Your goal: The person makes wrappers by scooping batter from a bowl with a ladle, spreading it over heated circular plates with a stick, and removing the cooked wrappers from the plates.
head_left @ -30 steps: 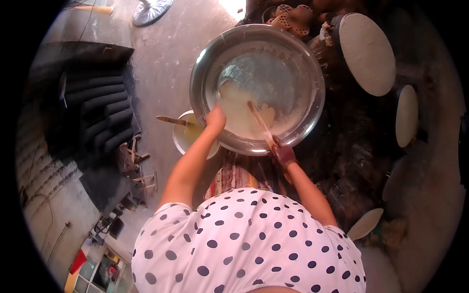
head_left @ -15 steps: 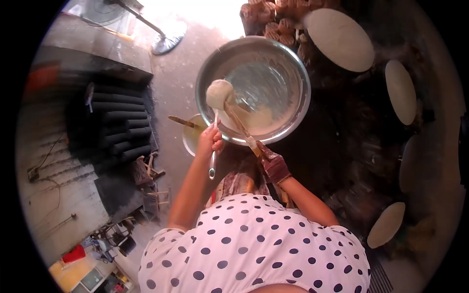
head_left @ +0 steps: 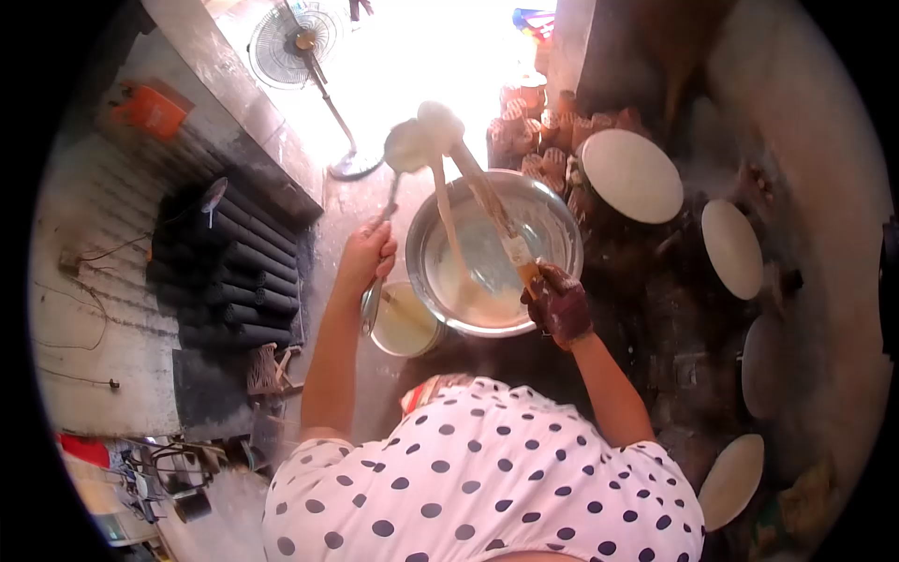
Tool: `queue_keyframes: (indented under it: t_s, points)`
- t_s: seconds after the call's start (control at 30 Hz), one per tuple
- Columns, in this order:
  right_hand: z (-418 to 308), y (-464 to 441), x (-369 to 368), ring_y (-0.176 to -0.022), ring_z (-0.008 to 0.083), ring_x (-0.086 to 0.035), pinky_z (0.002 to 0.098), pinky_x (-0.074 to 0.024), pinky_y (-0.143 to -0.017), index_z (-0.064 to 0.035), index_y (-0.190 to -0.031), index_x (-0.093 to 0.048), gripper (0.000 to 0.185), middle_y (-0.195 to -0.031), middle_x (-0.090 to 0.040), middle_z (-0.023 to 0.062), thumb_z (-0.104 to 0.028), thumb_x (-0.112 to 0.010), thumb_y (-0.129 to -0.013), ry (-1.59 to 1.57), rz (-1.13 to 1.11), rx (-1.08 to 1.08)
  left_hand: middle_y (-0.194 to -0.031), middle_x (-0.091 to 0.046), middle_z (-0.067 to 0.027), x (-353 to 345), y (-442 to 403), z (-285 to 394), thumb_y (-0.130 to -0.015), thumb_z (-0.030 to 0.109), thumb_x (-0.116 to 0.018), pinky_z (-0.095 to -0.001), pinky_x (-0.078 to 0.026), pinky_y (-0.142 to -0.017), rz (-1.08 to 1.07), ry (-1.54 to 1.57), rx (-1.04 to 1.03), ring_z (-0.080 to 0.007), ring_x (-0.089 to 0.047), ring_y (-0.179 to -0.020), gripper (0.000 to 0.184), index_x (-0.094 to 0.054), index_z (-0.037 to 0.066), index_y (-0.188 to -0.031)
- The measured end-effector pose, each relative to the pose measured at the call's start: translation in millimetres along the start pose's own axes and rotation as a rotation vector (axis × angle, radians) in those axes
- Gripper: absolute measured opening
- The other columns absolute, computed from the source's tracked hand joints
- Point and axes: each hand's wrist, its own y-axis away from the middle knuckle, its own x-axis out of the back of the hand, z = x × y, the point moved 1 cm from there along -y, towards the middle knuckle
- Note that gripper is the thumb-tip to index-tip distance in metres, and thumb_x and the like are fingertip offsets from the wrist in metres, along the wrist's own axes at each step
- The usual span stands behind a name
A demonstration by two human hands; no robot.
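My left hand (head_left: pixel 367 255) is closed round the handle of a metal ladle (head_left: pixel 405 147), which is raised above the basin's far left side and coated in pale batter. In my right hand (head_left: pixel 562 307), which wears a dark stained glove, is a wooden stick (head_left: pixel 487 199). The stick's far end meets a pale, rounded lump (head_left: pixel 440 122) beside the ladle; I cannot tell exactly what the lump is. From there a thick stream of batter (head_left: pixel 448 225) falls into a wide metal basin (head_left: pixel 413 267), which holds more batter.
Left of the basin stands a bucket (head_left: pixel 405 344) of pale yellowish liquid. Several round pale discs, one a large disc (head_left: pixel 632 176), line the right side. Dark cylinders (head_left: pixel 253 272) are stacked at left. A standing fan (head_left: pixel 298 45) and reddish perforated blocks (head_left: pixel 534 131) are farther off.
Both hands have lifted the ladle and the stick up and away from the basin. Batter now pours down in a stream. The view has tilted farther forward.
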Motion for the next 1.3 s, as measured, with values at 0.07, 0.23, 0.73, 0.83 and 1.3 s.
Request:
queue_keyframes:
  t_s: [0.07,0.23,0.73,0.83,1.3]
  points:
    - [27,-4,13,-0.045,0.0087,-0.047,0.0222,-0.0377,-0.041,-0.0043,-0.105,-0.057,0.029,-0.065,-0.055,0.0027,-0.029,-0.056,-0.090,0.008,-0.082,-0.317,-0.058,-0.035,0.0055,20,-30,-52,-0.098,0.015,-0.040,-0.0177,-0.024,-0.033,-0.201,0.307,0.258,-0.0032,-0.033,-0.039,0.035,-0.039,0.005,-0.131]
    - [63,-1,32,-0.046,0.0095,-0.049,0.0237,-0.0388,-0.041,-0.0033,-0.104,-0.059,0.033,-0.062,-0.055,0.0027,-0.033,-0.057,-0.090,0.120,0.004,-0.454,-0.057,-0.033,0.0072,9,-38,-81,-0.098,0.015,-0.038,-0.0169,-0.023,-0.033,-0.137,0.865,0.675,-0.0014,-0.031,-0.038,0.033,-0.041,0.005,-0.129]
    - [37,-1,43,-0.063,0.0225,-0.059,0.0300,-0.0501,-0.061,-0.0069,-0.107,-0.063,0.022,-0.078,-0.062,0.0095,-0.013,-0.062,-0.085,1.029,0.347,0.591,-0.058,-0.032,0.0072,-14,-36,-29,-0.097,0.013,-0.038,-0.0186,-0.024,-0.033,-0.187,0.126,0.306,-0.0027,-0.029,-0.036,0.029,-0.046,0.005,-0.124]
    - [48,9,42,-0.073,0.0255,-0.061,0.0321,-0.0496,-0.066,-0.0118,-0.110,-0.063,0.029,-0.083,-0.060,0.0092,-0.011,-0.065,-0.081,1.093,0.486,0.429,-0.057,-0.031,0.0084,-18,-86,-59,-0.099,0.018,-0.037,-0.0185,-0.025,-0.030,-0.322,0.374,0.533,0.0007,-0.030,-0.036,0.029,-0.046,0.007,-0.124]
    - [103,170,204,-0.100,0.0294,-0.060,0.0364,-0.0485,-0.085,-0.0096,-0.128,-0.051,0.049,-0.121,-0.058,0.0106,-0.010,-0.065,-0.080,1.145,0.891,0.008,-0.059,-0.033,0.0053,-329,-88,-138,-0.096,0.012,-0.042,-0.0203,-0.025,-0.037,-0.756,0.164,0.578,-0.0051,-0.031,-0.043,0.031,-0.045,0.016,-0.127]
